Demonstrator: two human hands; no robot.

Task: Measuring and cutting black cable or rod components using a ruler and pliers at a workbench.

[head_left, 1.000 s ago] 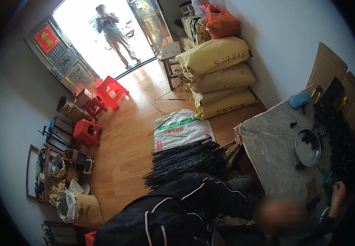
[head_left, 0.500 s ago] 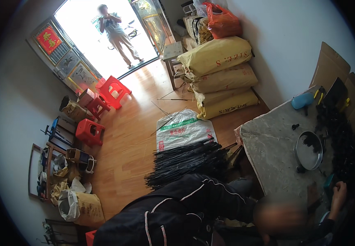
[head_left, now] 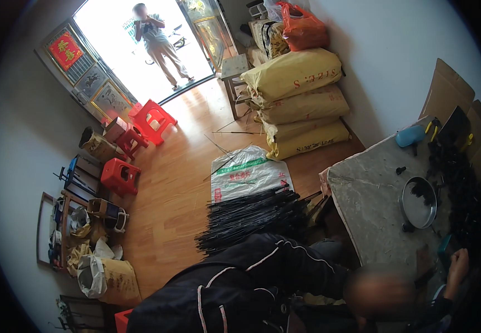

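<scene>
My left arm, in a black sleeve with white piping, runs to the table's near edge. My left hand (head_left: 382, 293) is smeared into a blurred patch there, and its fingers cannot be made out. Farther right, my right hand (head_left: 457, 267) is closed with curled fingers beside a dark green piece (head_left: 445, 246); what it grips is hidden. A reddish-brown block (head_left: 422, 261) lies between the hands. Beyond them a round metal dish (head_left: 419, 206) holds small black parts. A heap of black parts (head_left: 465, 197) covers the table's right side.
The grey table (head_left: 362, 194) also bears a blue bottle (head_left: 410, 136) and yellow-handled pliers (head_left: 432, 129). Black rods (head_left: 251, 219) lie on a white sack (head_left: 246, 172) on the floor. Yellow sacks (head_left: 301, 108) are stacked behind. Red stools (head_left: 154, 122) stand left; a person (head_left: 160, 44) stands in the doorway.
My right hand has shifted slightly downward beside the green piece. The blurred left hand stays in about the same place, and the rest looks unchanged.
</scene>
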